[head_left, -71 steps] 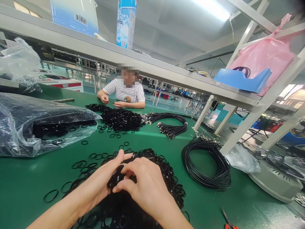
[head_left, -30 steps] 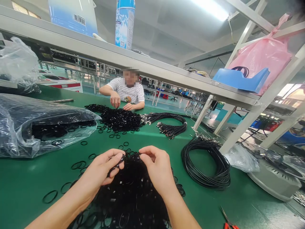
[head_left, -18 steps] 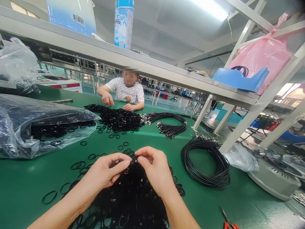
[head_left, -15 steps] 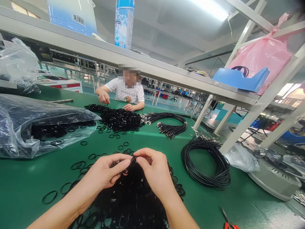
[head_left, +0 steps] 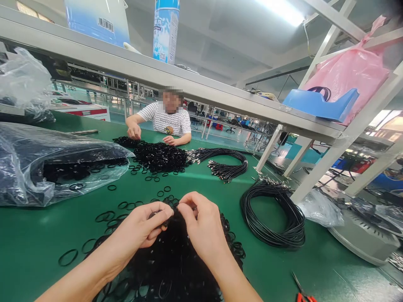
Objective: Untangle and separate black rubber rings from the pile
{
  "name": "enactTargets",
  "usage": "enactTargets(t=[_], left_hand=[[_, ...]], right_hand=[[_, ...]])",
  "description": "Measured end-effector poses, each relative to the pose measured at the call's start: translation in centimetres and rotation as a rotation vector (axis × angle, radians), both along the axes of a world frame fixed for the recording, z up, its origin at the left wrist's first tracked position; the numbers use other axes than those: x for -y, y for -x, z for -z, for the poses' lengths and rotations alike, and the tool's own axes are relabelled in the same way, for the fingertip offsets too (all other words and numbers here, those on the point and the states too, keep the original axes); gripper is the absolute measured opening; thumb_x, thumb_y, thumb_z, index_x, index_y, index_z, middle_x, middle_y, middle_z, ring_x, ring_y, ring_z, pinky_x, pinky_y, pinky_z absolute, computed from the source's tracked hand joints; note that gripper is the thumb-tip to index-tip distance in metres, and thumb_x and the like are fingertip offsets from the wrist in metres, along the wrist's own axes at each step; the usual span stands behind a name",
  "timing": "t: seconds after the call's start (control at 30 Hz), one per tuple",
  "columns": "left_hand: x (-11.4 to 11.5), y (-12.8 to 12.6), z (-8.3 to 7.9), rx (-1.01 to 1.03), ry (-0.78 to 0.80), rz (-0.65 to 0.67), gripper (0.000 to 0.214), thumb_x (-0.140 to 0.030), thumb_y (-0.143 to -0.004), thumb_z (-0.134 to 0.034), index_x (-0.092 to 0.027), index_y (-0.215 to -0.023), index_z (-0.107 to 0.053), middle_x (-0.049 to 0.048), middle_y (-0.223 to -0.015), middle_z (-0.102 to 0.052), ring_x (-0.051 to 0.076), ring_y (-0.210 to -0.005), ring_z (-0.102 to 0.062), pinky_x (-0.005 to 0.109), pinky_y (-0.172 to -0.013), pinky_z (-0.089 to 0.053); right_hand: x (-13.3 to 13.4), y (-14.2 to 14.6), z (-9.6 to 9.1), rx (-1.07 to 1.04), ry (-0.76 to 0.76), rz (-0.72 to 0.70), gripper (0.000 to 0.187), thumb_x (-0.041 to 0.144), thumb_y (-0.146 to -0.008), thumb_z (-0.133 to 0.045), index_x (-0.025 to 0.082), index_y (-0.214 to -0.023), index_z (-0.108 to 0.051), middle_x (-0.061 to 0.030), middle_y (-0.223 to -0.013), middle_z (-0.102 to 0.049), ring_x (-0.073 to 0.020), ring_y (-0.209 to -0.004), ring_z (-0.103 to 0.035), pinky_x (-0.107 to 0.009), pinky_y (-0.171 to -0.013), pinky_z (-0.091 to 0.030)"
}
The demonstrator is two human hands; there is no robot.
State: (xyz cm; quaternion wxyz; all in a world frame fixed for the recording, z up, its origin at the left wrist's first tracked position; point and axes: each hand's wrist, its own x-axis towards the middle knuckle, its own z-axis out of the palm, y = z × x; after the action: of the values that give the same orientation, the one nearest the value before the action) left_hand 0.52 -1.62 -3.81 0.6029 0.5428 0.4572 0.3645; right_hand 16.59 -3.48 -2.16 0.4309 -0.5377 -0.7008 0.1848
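Left hand [head_left: 145, 224]: fingers curled round a small clutch of black rings [head_left: 154, 214], thumb pressed over them. Right hand [head_left: 203, 224]: just beside the left, thumb and forefinger drawn to a narrow pinch; from my feed I cannot tell whether a ring sits between the tips. Both hands are above the near pile [head_left: 179, 260] of black rings, heaped on the green tabletop [head_left: 34, 239]. I note loose rings [head_left: 68, 257] scattered to its left.

Farther off, a far pile [head_left: 160, 157] of similar rings. Seated across from it, a co-worker in a striped shirt [head_left: 172, 121] has one hand [head_left: 134, 132] at its left end and the other [head_left: 171, 140] at the tabletop's far edge.

Left side: clear plastic bag [head_left: 63, 142], lying flat, mouth facing right, black rings visible inside. Right side, as I log it: a coil of black cable [head_left: 272, 240], a smaller cable bundle [head_left: 242, 167] behind it, a red-handled tool [head_left: 302, 292] partly cut off by the lower edge. On the shelf [head_left: 220, 93] overhead: spray can [head_left: 166, 31], blue holder [head_left: 321, 105], pink bag [head_left: 359, 79].
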Motion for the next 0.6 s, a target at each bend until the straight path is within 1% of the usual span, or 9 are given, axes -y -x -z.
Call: enactTargets(t=[0.07,0.13,0.23,0.33,0.43,0.47,0.5,0.6], left_hand=[[0.0,0.1,0.0,-0.016,-0.010,-0.014,0.039,-0.058,-0.077,-0.063,-0.019,-0.078,-0.058,-0.0098,-0.054,-0.030,0.007,-0.049,-0.015,0.020,-0.045,-0.009],[0.0,0.2,0.0,-0.023,-0.020,-0.022,0.038,-0.057,-0.076,-0.065,-0.019,-0.079,-0.059,-0.0090,-0.055,-0.033,0.007,-0.049,-0.017,0.020,-0.045,-0.010],[-0.2,0.3,0.1,-0.030,-0.023,-0.042,0.036,-0.054,-0.075,-0.067,-0.019,-0.081,-0.061,-0.0068,-0.060,-0.040,0.007,-0.049,-0.020,0.020,-0.045,-0.011],[-0.2,0.3,0.1,-0.045,-0.025,-0.045,0.037,-0.055,-0.075,-0.067,-0.019,-0.083,-0.063,-0.0054,-0.062,-0.044,0.007,-0.050,-0.023,0.019,-0.045,-0.011],[0.0,0.1,0.0,-0.063,-0.042,-0.049,0.039,-0.058,-0.077,-0.062,-0.019,-0.081,-0.062,-0.0080,-0.053,-0.035,0.008,-0.050,-0.021,0.019,-0.045,-0.012],[0.0,0.0,0.0,-0.071,-0.049,-0.053,0.039,-0.059,-0.078,-0.061,-0.020,-0.080,-0.062,-0.0088,-0.051,-0.032,0.008,-0.049,-0.020,0.019,-0.045,-0.012],[0.0,0.0,0.0,-0.076,-0.059,-0.055,0.039,-0.059,-0.079,-0.060,-0.020,-0.081,-0.062,-0.0087,-0.051,-0.032,0.008,-0.049,-0.020,0.019,-0.045,-0.013],[-0.1,0.0,0.0,-0.072,-0.085,-0.051,0.039,-0.057,-0.081,-0.058,-0.018,-0.077,-0.062,-0.0052,-0.057,-0.044,0.007,-0.049,-0.024,0.018,-0.044,-0.013]], right_hand=[[0.0,0.1,0.1,0.021,0.030,-0.035,0.013,0.026,-0.088,-0.057,0.023,-0.077,-0.063,0.0021,-0.084,-0.064,-0.0141,-0.078,-0.057,-0.025,-0.071,-0.042],[-0.2,0.0,0.3,0.017,0.048,-0.060,0.012,0.023,-0.086,-0.060,0.022,-0.074,-0.062,0.0014,-0.086,-0.063,-0.0141,-0.081,-0.057,-0.025,-0.072,-0.042],[-0.5,-0.5,0.3,-0.014,0.041,-0.027,0.016,0.015,-0.085,-0.058,0.020,-0.070,-0.059,0.0012,-0.085,-0.062,-0.0133,-0.080,-0.057,-0.025,-0.072,-0.042],[-0.3,-0.7,0.0,-0.024,0.048,-0.023,0.015,0.019,-0.086,-0.060,0.021,-0.071,-0.060,0.0017,-0.084,-0.061,-0.0130,-0.079,-0.056,-0.025,-0.072,-0.042],[0.2,-0.2,0.0,-0.006,0.100,-0.082,0.012,0.029,-0.082,-0.066,0.022,-0.073,-0.064,0.0031,-0.081,-0.061,-0.0126,-0.076,-0.056,-0.024,-0.068,-0.040],[0.3,0.0,0.0,0.001,0.115,-0.092,0.011,0.029,-0.081,-0.068,0.022,-0.072,-0.066,0.0034,-0.079,-0.061,-0.0123,-0.074,-0.056,-0.024,-0.066,-0.040],[0.3,0.2,0.0,0.000,0.126,-0.097,0.009,0.026,-0.080,-0.069,0.022,-0.072,-0.066,0.0036,-0.078,-0.061,-0.0118,-0.072,-0.056,-0.024,-0.065,-0.039],[0.0,0.2,0.1,-0.069,0.148,-0.082,0.010,0.018,-0.080,-0.064,0.020,-0.070,-0.066,0.0036,-0.077,-0.062,-0.0106,-0.069,-0.055,-0.023,-0.065,-0.039]])
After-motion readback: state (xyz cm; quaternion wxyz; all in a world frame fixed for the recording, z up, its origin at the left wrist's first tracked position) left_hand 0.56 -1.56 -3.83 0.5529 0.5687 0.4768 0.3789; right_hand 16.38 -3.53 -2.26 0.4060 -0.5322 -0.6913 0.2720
